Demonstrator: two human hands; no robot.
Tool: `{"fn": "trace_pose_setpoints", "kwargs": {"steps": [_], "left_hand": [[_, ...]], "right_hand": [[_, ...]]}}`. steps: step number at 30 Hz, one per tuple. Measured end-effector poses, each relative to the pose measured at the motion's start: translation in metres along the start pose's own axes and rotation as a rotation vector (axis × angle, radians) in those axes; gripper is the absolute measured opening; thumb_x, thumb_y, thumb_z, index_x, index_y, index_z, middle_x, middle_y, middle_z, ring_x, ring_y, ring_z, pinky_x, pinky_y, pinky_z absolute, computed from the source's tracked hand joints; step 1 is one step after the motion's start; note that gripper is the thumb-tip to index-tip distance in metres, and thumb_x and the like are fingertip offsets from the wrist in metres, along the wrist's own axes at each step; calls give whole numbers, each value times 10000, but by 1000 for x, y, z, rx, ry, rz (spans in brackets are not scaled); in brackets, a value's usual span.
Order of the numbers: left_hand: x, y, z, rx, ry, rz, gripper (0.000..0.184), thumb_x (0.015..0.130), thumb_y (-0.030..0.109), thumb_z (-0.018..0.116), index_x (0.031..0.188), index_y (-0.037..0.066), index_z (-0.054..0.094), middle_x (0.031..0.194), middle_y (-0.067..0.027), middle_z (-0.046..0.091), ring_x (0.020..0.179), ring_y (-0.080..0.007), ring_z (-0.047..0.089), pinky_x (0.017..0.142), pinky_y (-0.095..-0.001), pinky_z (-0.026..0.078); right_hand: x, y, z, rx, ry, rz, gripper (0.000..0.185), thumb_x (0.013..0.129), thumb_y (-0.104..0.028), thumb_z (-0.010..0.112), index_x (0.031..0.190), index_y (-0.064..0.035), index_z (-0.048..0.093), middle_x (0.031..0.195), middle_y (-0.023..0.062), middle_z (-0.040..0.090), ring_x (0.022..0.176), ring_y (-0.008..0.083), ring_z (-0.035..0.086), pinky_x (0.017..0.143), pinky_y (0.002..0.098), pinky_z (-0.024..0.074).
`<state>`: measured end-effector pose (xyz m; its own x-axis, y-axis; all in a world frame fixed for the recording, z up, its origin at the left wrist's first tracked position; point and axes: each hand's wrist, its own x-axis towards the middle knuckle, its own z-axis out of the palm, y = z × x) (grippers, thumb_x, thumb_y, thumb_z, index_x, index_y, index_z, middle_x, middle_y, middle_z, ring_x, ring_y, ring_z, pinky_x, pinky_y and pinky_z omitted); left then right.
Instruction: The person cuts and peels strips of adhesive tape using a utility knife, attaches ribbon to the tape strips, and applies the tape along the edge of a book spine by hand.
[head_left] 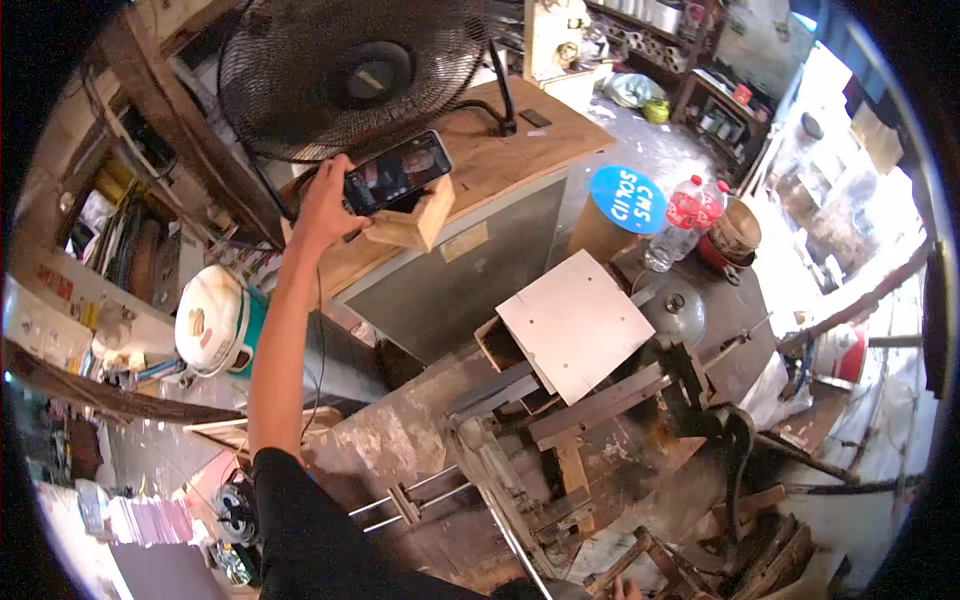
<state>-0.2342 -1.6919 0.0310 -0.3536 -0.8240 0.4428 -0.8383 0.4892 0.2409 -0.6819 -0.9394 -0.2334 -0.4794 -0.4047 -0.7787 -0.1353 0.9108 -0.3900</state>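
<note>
My left hand point(325, 207) reaches far forward and grips the left end of a smartphone point(398, 172), fingers on the top edge and thumb below. Its lit screen faces me and shows a picture. Right behind and below the phone sits a small pale wooden box point(420, 222) on the wooden cabinet top; whether the phone rests on it I cannot tell. Only a bit of my right hand point(626, 590) shows at the bottom edge, beside wooden pieces point(640, 555); its fingers are mostly hidden.
A large black fan point(370, 75) stands behind the phone. Ahead of me, a square white board point(575, 325) lies over a metal-framed machine point(600, 415). Plastic bottles point(685, 215), a pot lid point(675, 310) and a blue round sign point(628, 200) are to the right, a teal-and-white cooler point(215, 320) to the left.
</note>
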Motion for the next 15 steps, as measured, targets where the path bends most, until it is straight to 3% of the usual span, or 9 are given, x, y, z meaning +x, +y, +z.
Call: {"fn": "trace_pose_setpoints", "kwargs": {"steps": [1, 4, 12, 15], "left_hand": [[1, 8, -3, -66, -42, -111, 951, 486, 102, 927, 1298, 49, 435, 1270, -149, 517, 1205, -364, 514, 1001, -413, 448], [4, 6, -2, -35, -53, -104, 944, 478, 120, 931, 1284, 63, 443, 1258, -143, 526, 1216, -353, 511, 973, -412, 470], [4, 0, 2, -82, -50, -114, 940, 453, 158, 947, 1252, 89, 458, 1249, -144, 540, 1181, -382, 510, 978, -433, 447], [8, 0, 1, -20, -87, -80, 859, 501, 159, 945, 1188, 72, 437, 1174, -150, 525, 1166, -354, 515, 920, -450, 470]], "right_hand": [[-11, 16, 0, 5, 5, 129, 537, 843, -420, 727, 1251, -83, 634, 984, 158, 731, 802, 332, 683, 665, 425, 535], [-6, 53, 9, 29, 55, 182, 484, 848, -398, 712, 1206, -80, 640, 962, 156, 726, 790, 325, 678, 660, 424, 529], [43, 28, 11, 135, 113, 12, 347, 864, -340, 674, 1086, -73, 657, 903, 153, 712, 757, 308, 663, 647, 421, 515], [46, 23, 8, 156, 122, -26, 301, 870, -318, 659, 1041, -71, 663, 880, 152, 707, 745, 301, 658, 642, 420, 509]]}}
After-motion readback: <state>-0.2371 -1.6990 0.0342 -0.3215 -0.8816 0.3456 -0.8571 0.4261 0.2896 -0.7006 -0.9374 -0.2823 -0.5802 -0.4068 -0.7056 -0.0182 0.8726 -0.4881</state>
